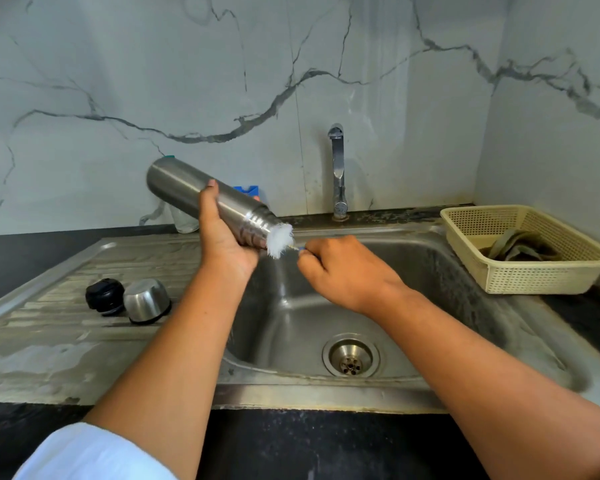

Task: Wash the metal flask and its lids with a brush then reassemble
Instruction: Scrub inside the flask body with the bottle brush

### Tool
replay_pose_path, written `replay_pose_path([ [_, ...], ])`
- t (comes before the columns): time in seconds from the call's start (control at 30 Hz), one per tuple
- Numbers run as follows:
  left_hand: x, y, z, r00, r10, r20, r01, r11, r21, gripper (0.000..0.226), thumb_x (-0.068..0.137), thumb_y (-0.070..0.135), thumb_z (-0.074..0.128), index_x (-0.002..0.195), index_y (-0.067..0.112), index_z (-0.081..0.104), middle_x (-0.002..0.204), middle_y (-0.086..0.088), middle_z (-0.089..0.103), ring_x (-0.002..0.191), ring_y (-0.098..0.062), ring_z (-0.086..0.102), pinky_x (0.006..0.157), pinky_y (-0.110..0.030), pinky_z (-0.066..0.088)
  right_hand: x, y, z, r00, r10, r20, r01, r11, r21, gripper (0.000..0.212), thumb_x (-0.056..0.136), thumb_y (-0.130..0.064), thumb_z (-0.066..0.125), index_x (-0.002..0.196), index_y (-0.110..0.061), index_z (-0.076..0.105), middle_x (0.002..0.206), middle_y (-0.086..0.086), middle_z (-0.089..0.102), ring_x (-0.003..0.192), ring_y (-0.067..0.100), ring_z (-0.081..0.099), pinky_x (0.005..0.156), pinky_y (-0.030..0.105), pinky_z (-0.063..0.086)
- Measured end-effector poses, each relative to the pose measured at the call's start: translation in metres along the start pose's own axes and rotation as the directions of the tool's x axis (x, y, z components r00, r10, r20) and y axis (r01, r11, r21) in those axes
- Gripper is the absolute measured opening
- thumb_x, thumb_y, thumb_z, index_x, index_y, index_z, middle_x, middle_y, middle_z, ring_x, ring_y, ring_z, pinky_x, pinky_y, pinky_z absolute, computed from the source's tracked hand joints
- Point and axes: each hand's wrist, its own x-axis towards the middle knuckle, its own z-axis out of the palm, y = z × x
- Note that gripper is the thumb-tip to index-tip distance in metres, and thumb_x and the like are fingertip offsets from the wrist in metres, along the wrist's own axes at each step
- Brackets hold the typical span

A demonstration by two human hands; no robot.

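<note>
Here, the flask (184,188) was gripped by the left hand (222,239), the brush (280,240) at its four o'clock pinched by the right hand (343,271).

Subject: one person, two arms in view.

Left hand (222,233) and right hand (343,271): both bare, fingers uncovered.

Left forearm (187,341) and right forearm (482,358): uncovered from the wrist back towards the elbow.

White sleeve (90,455) at 7 o'clock, on the left upper arm. The fabric is plain and smooth with soft folds and no visible print. Its hem ends near the elbow.
</note>
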Motion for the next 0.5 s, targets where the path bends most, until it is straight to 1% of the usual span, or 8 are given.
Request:
replay_pose_path([
  [0.07,0.003,0.005,-0.004,1.0,0.014,-0.021,-0.015,1.0,-0.018,0.052,0.089,0.05,0.07,0.116,0.006,0.061,0.08,-0.01,0.069,0.067,-0.024,0.071,0.064,-0.034,0.061,-0.003,-0.002,0.0,1.0,-0.015,0.007,0.015,1.0,-0.011,0.037,0.1,-0.032,0.042,0.064,-0.022,0.043,0.063,0.001,0.051,0.059,0.022,0.046,0.051,0.032,0.029],
  [0.13,-0.001,-0.004,-0.006,1.0,-0.004,-0.003,0.004,0.998,0.058,0.054,0.088,0.052,0.071,0.118,0.008,0.061,0.084,-0.011,0.068,0.071,-0.025,0.07,0.066,-0.034,0.06,-0.001,-0.011,0.008,1.0,-0.014,0.024,0.014,1.0,0.001,0.032,0.099,-0.033,0.041,0.07,-0.023,0.046,0.071,0.003,0.055,0.067,0.025,0.05,0.057,0.032,0.034],
  [0.2,-0.004,-0.013,-0.004,1.0,-0.006,0.012,0.004,0.994,0.108,0.051,0.088,0.051,0.071,0.116,0.009,0.062,0.085,-0.011,0.068,0.073,-0.024,0.069,0.068,-0.034,0.059,0.002,-0.016,0.014,1.0,0.013,0.027,-0.014,0.999,0.049,0.029,0.1,-0.034,0.041,0.074,-0.022,0.049,0.078,0.007,0.061,0.072,0.028,0.056,0.06,0.033,0.038],
  [0.27,-0.005,-0.004,0.0,0.999,-0.004,0.039,0.001,0.996,0.087,0.051,0.089,0.051,0.069,0.115,0.008,0.062,0.085,-0.011,0.07,0.071,-0.023,0.069,0.066,-0.032,0.059,-0.001,-0.011,0.007,1.0,0.022,0.019,-0.024,0.997,0.074,0.032,0.1,-0.033,0.041,0.071,-0.021,0.05,0.074,0.005,0.059,0.07,0.026,0.054,0.057,0.033,0.036],
  [0.37,-0.001,0.01,-0.001,1.0,0.015,0.024,-0.015,1.0,0.0,0.05,0.091,0.054,0.066,0.109,0.007,0.063,0.076,-0.01,0.07,0.065,-0.023,0.07,0.061,-0.03,0.059,-0.006,-0.006,-0.002,0.999,-0.002,0.036,-0.001,0.998,0.064,0.034,0.101,-0.033,0.041,0.069,-0.022,0.049,0.069,0.003,0.057,0.063,0.02,0.05,0.055,0.033,0.035],
  [0.43,-0.003,0.001,-0.003,0.999,-0.006,0.049,0.004,0.999,0.046,0.054,0.089,0.055,0.067,0.115,0.008,0.06,0.08,-0.01,0.069,0.068,-0.024,0.069,0.064,-0.032,0.059,-0.004,-0.012,0.004,0.999,-0.016,0.035,0.014,0.998,0.061,0.033,0.1,-0.034,0.04,0.071,-0.023,0.05,0.071,0.003,0.059,0.064,0.021,0.053,0.054,0.032,0.036],
  [0.5,-0.008,-0.014,-0.001,0.996,-0.02,0.089,0.012,0.995,0.095,0.055,0.087,0.053,0.07,0.119,0.009,0.058,0.086,-0.01,0.068,0.074,-0.024,0.07,0.07,-0.035,0.059,0.001,-0.015,0.008,1.0,-0.001,0.016,-0.001,0.998,0.068,0.032,0.101,-0.035,0.04,0.072,-0.024,0.05,0.075,0.004,0.061,0.068,0.024,0.057,0.055,0.032,0.038],
])
